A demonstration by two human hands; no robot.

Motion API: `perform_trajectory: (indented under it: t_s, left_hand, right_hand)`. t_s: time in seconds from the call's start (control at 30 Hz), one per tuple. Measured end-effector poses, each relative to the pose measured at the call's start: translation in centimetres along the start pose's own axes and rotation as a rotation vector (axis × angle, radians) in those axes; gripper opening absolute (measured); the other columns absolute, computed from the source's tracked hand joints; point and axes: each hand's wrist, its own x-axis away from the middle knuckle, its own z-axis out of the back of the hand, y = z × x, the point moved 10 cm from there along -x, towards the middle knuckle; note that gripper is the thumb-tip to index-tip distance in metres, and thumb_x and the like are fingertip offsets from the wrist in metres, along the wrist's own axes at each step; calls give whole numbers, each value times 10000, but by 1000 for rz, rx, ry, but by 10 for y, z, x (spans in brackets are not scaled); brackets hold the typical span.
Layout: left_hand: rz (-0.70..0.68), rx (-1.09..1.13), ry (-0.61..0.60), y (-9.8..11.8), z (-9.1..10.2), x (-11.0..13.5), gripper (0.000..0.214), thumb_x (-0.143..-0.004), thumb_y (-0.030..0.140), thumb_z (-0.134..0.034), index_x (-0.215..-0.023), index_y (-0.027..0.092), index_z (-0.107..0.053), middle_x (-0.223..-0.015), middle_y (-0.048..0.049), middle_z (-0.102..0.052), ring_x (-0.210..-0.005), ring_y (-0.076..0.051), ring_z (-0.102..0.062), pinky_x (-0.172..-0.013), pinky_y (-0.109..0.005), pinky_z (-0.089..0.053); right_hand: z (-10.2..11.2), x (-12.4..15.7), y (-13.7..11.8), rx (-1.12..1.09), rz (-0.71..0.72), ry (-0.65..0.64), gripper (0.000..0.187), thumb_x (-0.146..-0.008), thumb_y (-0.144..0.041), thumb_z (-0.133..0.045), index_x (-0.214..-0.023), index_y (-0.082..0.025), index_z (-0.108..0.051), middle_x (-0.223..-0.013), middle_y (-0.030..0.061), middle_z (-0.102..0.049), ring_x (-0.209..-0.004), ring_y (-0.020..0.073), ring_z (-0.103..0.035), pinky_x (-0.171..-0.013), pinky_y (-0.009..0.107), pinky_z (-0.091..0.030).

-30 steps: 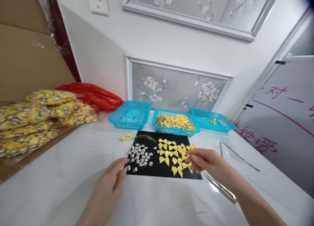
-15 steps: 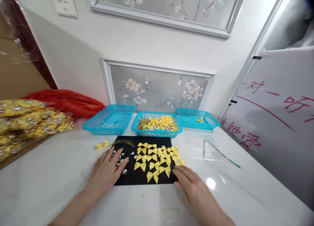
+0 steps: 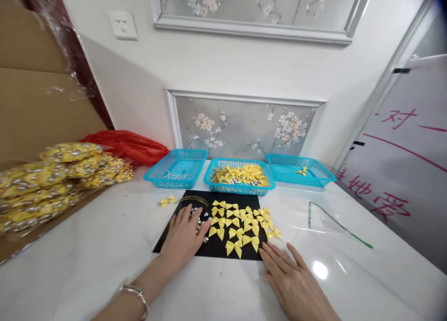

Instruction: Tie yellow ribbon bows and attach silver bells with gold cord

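Observation:
My left hand [image 3: 185, 235] lies palm down on the black mat [image 3: 171, 237], its fingers spread over a cluster of small silver bells [image 3: 205, 239], some of them hidden beneath it. Yellow ribbon bows [image 3: 234, 233] are laid out in rough rows on the mat's right half, several spilling past its right edge. My right hand [image 3: 291, 279] rests flat on the table with fingers stretched, its fingertips by the mat's lower right corner. Gold ties [image 3: 192, 198] lie across the mat's upper left, next to a loose yellow bow [image 3: 166, 201].
Behind the mat stand three blue baskets: the left basket [image 3: 164, 183] holds white sticks, the middle basket [image 3: 240, 189] bows, bells and gold ties, the right basket [image 3: 296, 181] a bow. Bagged bows [image 3: 70, 172] fill a carton at left. A green strip [image 3: 344, 228] lies at right.
The view has swung left, so everything sits further right in the picture. My left hand has slid slightly right over the bells. My right hand's fingers have spread more.

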Motion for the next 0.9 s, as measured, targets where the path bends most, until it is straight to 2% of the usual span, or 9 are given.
perform_trajectory:
  t_s: [0.2,0.37,0.47,0.57,0.67,0.77,0.83,0.9]
  left_hand:
    - [-2,68,-8,8,-2,1,472,-920,417,-399,-1272,153,-568,-1406,-198,-491,-1312,-363,-405,-1044,-572,-302]
    - [-18,161,-25,10,-2,1,477,-922,436,-396,-1295,181,-547,-1411,-171,-496,-1331,-347,-387,-1061,-590,-274]
    - [12,222,-8,2,3,0,468,-923,416,-389,-1309,191,-527,-1430,-170,-471,-1339,-348,-377,-1050,-601,-294]
    - [40,282,25,-12,12,2,481,-922,385,-376,-1319,153,-515,-1435,-178,-458,-1340,-336,-383,-1064,-538,-333]
    - [35,344,49,-21,22,10,437,-907,333,-379,-1259,161,-573,-1380,-131,-537,-1284,-288,-477,-1063,-436,-392]
    - [11,409,55,-19,30,24,396,-898,303,-365,-1147,186,-651,-1280,-94,-634,-1187,-251,-577,-1031,-395,-442]
    - [10,536,33,-12,32,34,377,-892,338,-394,-1105,203,-674,-1209,-80,-684,-1121,-241,-627,-971,-363,-499]
    - [50,734,-22,-4,28,45,343,-892,385,-433,-1073,239,-685,-1134,-55,-722,-1013,-221,-684,-842,-299,-571]
  right_hand:
    - [-9,3,-10,139,96,-38,360,-949,-274,-430,-1254,-169,-589,-1294,47,-569,-1122,234,-617,-901,410,-522]
    - [-17,5,-8,172,95,-61,371,-944,-285,-437,-1272,-183,-579,-1286,57,-574,-1119,244,-617,-887,417,-545]
    - [-17,5,-5,110,136,-82,376,-939,-302,-461,-1292,-229,-564,-1276,44,-587,-1105,236,-626,-875,392,-559]
    - [-5,-1,5,25,118,-99,370,-931,-295,-471,-1283,-251,-574,-1264,42,-605,-1117,247,-618,-879,402,-561]
    - [23,-19,24,-104,-33,-33,345,-937,-280,-428,-1220,-247,-623,-1215,67,-651,-1095,257,-634,-874,400,-560]
    - [41,-48,46,-305,-267,-24,334,-958,-303,-374,-1098,-254,-673,-1077,74,-714,-948,231,-690,-781,333,-576]
    - [46,-78,43,-397,-292,-36,304,-951,-293,-396,-992,-254,-695,-987,57,-735,-878,221,-697,-772,313,-559]
    - [41,-114,28,-382,-246,-95,312,-948,-231,-389,-938,-250,-700,-909,41,-740,-795,197,-692,-707,277,-540]
